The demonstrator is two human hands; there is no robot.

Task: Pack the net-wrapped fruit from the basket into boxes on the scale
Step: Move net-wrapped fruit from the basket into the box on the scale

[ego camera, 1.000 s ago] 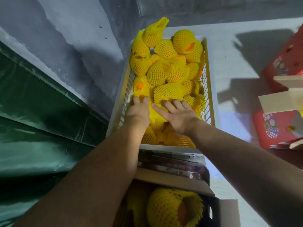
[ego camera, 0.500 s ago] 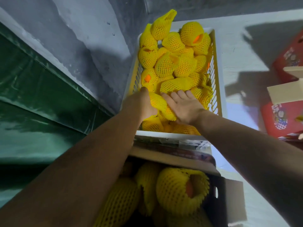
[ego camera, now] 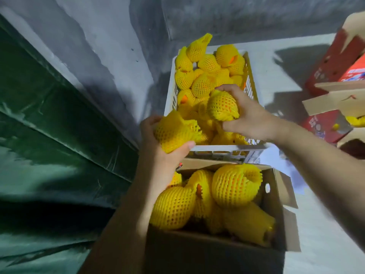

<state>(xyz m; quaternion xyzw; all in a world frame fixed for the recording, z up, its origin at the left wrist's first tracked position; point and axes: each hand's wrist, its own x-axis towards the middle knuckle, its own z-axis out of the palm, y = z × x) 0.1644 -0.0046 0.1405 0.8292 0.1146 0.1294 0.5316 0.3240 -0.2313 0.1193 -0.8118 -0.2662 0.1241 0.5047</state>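
Observation:
A white slatted basket (ego camera: 221, 152) holds several fruits in yellow foam net. My left hand (ego camera: 158, 143) grips one net-wrapped fruit (ego camera: 173, 133) above the basket's near left corner. A second net-wrapped fruit (ego camera: 222, 107) is held by my right hand (ego camera: 246, 115) over the basket's near half. Just below, an open cardboard box (ego camera: 276, 196) holds several more wrapped fruits (ego camera: 233, 186). The scale under the box is hidden.
A green tarpaulin (ego camera: 49, 145) runs along the left, against a grey wall (ego camera: 98, 36). Red printed cartons with open flaps (ego camera: 335, 66) stand at the right on the pale floor (ego camera: 325, 244). One of them shows a bit of yellow net.
Both hands were pressed into the pile in the basket. Each has since closed round a fruit and lifted it up and towards me. The view has tilted down onto the box.

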